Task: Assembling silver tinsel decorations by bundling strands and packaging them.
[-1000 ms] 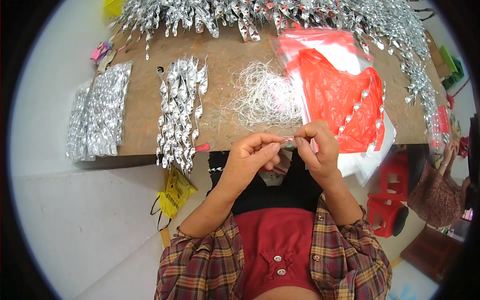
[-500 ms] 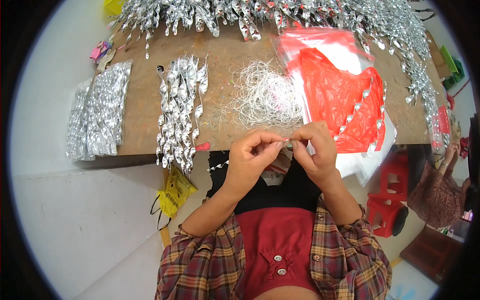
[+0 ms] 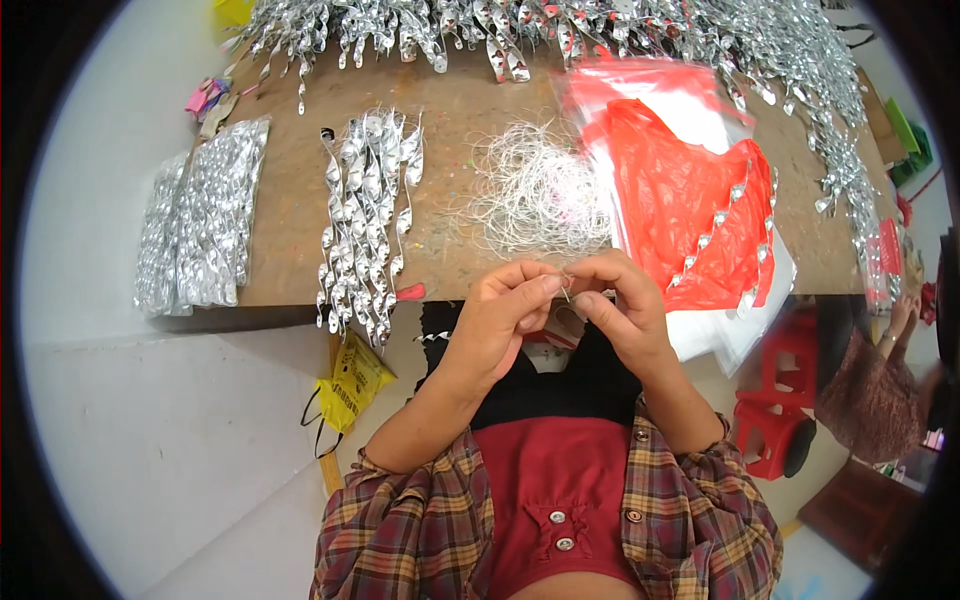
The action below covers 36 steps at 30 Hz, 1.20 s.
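Note:
At the table's near edge, my left hand (image 3: pixel 503 318) and my right hand (image 3: pixel 630 308) meet fingertip to fingertip. Both are closed in a pinch on a thin pale string (image 3: pixel 567 289), which shows as a fine line between them. Just beyond the fingers lies a tangled heap of white string (image 3: pixel 540 190). To its left rests a row of twisted silver foil strips (image 3: pixel 362 220), with ends hanging over the edge. A red plastic bag (image 3: pixel 665 200) lies right of the heap, with a few twisted silver strips on it.
Clear plastic bags (image 3: pixel 735 330) stick out under the red bag. Packed silver strips (image 3: pixel 215 220) lie at the far left, and a dense mass of silver strips (image 3: pixel 440 25) spans the back. A yellow bag (image 3: pixel 352 385) hangs below the table. Red stools (image 3: pixel 770 430) and another person (image 3: pixel 875 390) are at right.
My fingertips have shifted, and the string between them now shows as a thin line. A small reddish bit seen at the fingertips before is no longer visible. The view has moved slightly.

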Motion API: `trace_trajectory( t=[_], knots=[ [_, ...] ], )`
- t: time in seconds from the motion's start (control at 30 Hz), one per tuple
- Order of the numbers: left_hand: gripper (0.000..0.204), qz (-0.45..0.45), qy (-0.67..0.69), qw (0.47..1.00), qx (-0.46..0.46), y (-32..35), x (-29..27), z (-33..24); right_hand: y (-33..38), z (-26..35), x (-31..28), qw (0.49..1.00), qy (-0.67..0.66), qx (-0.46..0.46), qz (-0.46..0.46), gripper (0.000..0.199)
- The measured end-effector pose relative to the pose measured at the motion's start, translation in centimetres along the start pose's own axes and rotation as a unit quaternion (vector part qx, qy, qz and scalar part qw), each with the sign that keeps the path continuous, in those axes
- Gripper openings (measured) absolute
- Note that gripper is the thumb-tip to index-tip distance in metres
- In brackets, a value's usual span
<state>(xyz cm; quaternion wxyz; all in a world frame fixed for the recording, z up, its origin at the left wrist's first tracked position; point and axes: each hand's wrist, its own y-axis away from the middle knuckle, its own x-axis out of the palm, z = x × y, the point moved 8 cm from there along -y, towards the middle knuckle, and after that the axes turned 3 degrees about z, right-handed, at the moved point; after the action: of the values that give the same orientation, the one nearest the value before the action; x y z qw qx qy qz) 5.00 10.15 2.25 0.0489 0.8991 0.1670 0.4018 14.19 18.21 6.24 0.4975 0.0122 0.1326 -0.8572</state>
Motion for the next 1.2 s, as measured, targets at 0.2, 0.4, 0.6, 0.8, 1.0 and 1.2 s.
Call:
trace_trajectory(
  t=[0.2,0.4,0.6,0.8,1.0,1.2],
  knots=[
    [0.01,-0.01,-0.022,1.0,-0.007,0.0,-0.1,0.7,-0.1,-0.6,-0.2,0.997,-0.06,0.037,-0.039,0.018],
    [0.011,-0.034,-0.087,0.996,0.014,0.3,0.4,-0.1,-0.6,1.2,-1.1,0.982,0.172,-0.047,-0.068,0.005],
    [0.014,-0.049,-0.136,0.99,0.0,0.6,0.1,-0.2,-0.5,1.2,-2.4,0.977,0.185,-0.055,-0.092,0.005],
    [0.01,-0.072,-0.328,0.938,0.08,1.2,-1.0,-1.5,-0.3,0.4,-4.3,0.988,0.082,-0.007,-0.127,0.005],
    [0.005,-0.103,-0.422,0.89,0.139,1.3,-1.0,-2.2,-0.9,1.2,-3.7,0.974,0.199,0.048,-0.095,0.01],
    [0.005,-0.1,-0.472,0.851,0.205,1.4,0.4,-3.0,-1.3,4.4,0.7,0.928,0.352,-0.123,-0.014,0.02]
  ],
)
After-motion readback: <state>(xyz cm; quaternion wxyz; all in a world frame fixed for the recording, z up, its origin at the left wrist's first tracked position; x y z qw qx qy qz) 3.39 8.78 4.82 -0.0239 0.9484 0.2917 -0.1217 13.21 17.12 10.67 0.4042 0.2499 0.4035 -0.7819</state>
